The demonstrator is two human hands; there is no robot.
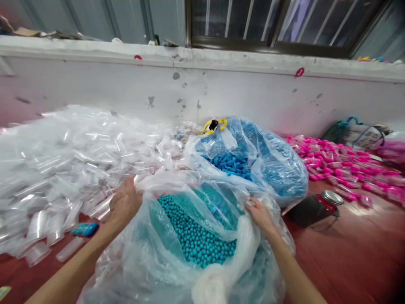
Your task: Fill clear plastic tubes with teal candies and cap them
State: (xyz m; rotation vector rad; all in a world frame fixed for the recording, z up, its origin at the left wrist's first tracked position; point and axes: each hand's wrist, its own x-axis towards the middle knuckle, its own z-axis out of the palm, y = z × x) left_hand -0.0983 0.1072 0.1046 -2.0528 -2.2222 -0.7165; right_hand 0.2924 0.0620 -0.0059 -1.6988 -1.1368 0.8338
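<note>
A large clear plastic bag (133, 257) stands in front of me, its mouth spread wide. Inside lie many small teal balls (202, 240). My left hand (126, 200) is closed on the bag's left rim. On the opposite side, my right hand (260, 214) pinches the rim near a twisted fold of plastic. Just behind is a second clear bag (278, 160) with blue pieces (229, 164) showing through its opening. A yellow cord with a black clip (214, 125) rests on top of that one.
Clear plastic tubes (79, 156) are heaped at the left, with a small blue item (85, 229) beside them. Pink-capped tubes (344, 164) spread over the red surface (341, 253) at the right. A dark flask (313, 209) lies nearer. A white wall (120, 93) runs behind.
</note>
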